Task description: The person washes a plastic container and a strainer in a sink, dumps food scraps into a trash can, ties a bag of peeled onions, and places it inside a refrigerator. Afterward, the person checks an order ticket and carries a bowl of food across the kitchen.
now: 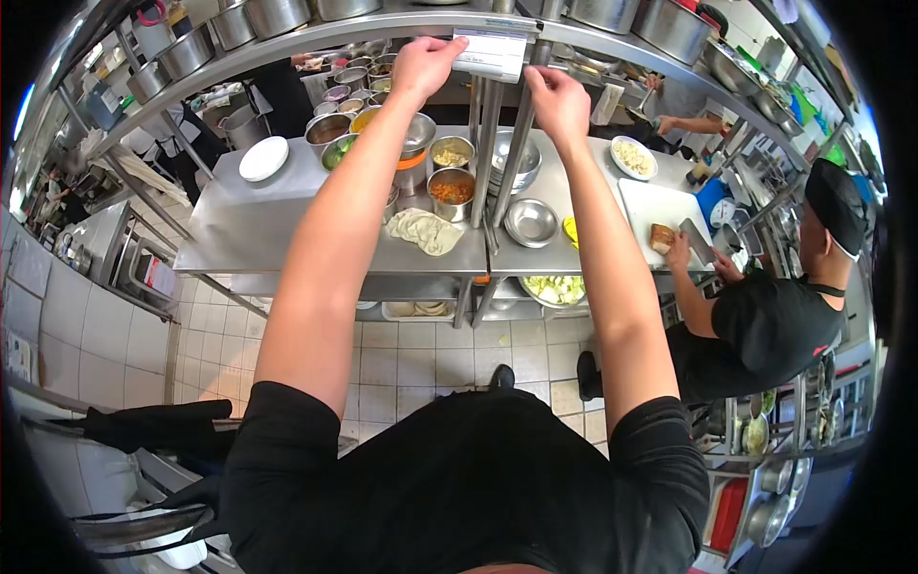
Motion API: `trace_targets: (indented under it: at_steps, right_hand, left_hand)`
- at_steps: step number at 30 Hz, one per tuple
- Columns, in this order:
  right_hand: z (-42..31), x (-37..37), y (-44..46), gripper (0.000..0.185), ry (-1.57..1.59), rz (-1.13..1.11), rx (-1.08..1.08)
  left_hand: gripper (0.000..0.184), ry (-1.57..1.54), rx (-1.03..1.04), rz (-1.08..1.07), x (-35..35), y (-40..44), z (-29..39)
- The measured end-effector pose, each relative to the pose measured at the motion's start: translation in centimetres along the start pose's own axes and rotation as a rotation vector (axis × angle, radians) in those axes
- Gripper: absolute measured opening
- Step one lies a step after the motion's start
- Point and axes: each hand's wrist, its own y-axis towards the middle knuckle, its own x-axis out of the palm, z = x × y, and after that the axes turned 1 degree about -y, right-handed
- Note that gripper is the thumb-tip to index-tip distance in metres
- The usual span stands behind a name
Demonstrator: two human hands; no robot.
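Both my arms reach up and forward to the overhead metal shelf. My left hand pinches the left edge of a white printed paper slip at the shelf's front edge, thumb on its face. Beside the slip's right edge is my right hand, its fingers curled and pressed together. Whether it grips anything small is hard to make out. Below the slip, metal posts run down to the steel counter.
Pots line the overhead shelf. On the counter are a food-filled pot, a crumpled cloth, a metal bowl and a white plate. At right, a co-worker holds a cleaver by a bread-like piece on a white board.
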Motion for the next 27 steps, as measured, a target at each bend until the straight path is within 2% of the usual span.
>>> trace_targets:
  at_steps: [3,4,5,8,11,13,14,15,16,19,22,27]
  right_hand:
    - [-1.3,0.6,2.4,0.036,-0.020,-0.005,0.071]
    - [-1.3,0.7,2.8,0.036,-0.004,-0.022,0.098]
    - [-1.3,0.9,3.2,0.036,0.013,-0.038,0.126]
    - [-1.2,1.3,3.7,0.034,0.097,-0.004,0.150]
    - [-0.6,1.7,4.7,0.034,0.163,0.014,0.166]
    - [-0.2,1.9,5.2,0.032,0.218,0.059,0.147]
    - [4.6,6.1,8.2,0.033,0.261,0.106,-0.006]
    - [4.4,6.6,7.9,0.035,0.304,0.154,-0.159]
    - [4.5,6.5,8.2,0.025,0.018,0.109,-0.179]
    - [3.9,4.1,8.2,0.023,0.068,0.034,-0.018]
    - [4.6,4.2,8.6,0.024,0.095,0.087,-0.078]
    - [3.7,4.4,8.3,0.024,0.072,0.089,-0.045]
  left_hand:
    - [0.028,-0.112,-0.199,-0.193,0.3,1.3,0.8]
    - [0.022,-0.141,-0.167,-0.194,0.2,1.6,1.0]
    - [0.020,-0.201,-0.272,-0.314,-0.3,2.0,1.1]
    - [0.014,-0.503,-0.516,-0.463,-1.8,2.7,1.6]
    - [0.018,-0.800,-0.726,-0.569,-2.4,3.8,1.3]
    - [0.016,-0.962,-0.748,-0.676,-2.2,6.2,-2.0]
    - [0.021,-0.967,-0.701,-0.659,-1.9,6.7,-2.6]
    - [0.029,-0.970,-0.654,-0.642,-1.8,6.1,-2.2]
    - [0.027,-0.885,-0.695,-0.664,-2.3,5.4,-1.4]
    - [0.025,-0.898,-0.743,-0.602,-0.5,5.6,-0.7]
    - [0.024,-0.851,-0.651,-0.630,0.0,5.7,-0.8]
    - [0.022,-0.818,-0.684,-0.556,-0.6,6.1,-1.5]
